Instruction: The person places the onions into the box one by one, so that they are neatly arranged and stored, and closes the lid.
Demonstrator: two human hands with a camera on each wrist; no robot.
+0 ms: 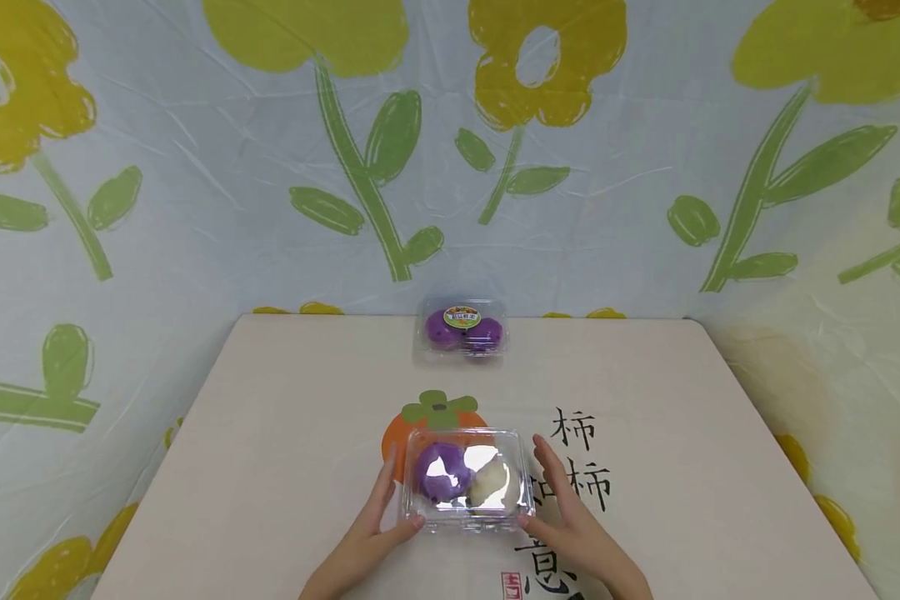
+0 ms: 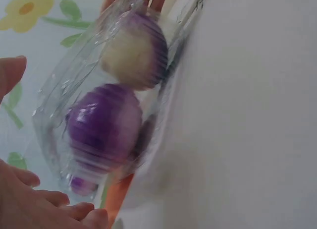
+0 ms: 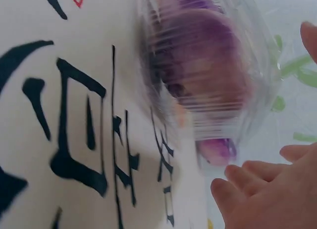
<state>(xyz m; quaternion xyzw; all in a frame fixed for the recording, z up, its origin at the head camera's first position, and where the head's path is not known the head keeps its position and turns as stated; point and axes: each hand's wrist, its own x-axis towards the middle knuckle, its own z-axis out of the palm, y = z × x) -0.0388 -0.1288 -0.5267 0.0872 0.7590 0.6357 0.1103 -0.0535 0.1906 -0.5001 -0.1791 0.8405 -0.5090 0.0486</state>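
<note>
A clear plastic clamshell box [image 1: 468, 440] stands near the table's front. Inside it, a glossy purple round fruit-like ball [image 1: 441, 472] sits beside a pale ball [image 1: 495, 485] that shows some purple in the left wrist view. On the box's left side is my left hand [image 1: 363, 537], fingers extended and thumb at the near left corner. My right hand [image 1: 579, 537] mirrors it on the right, thumb at the near right corner. Both wrist views show the fingers [image 2: 37, 201] [image 3: 267, 182] straight and spread, with a gap between them and the box walls.
Farther back, by the table's rear edge, stands a second clear box [image 1: 429, 346] with purple balls and an oval label [image 1: 462, 317]. The pale table mat [image 1: 292, 450] carries a printed persimmon [image 1: 393, 433] and black writing. A flowered cloth [image 1: 255, 208] hangs behind and around.
</note>
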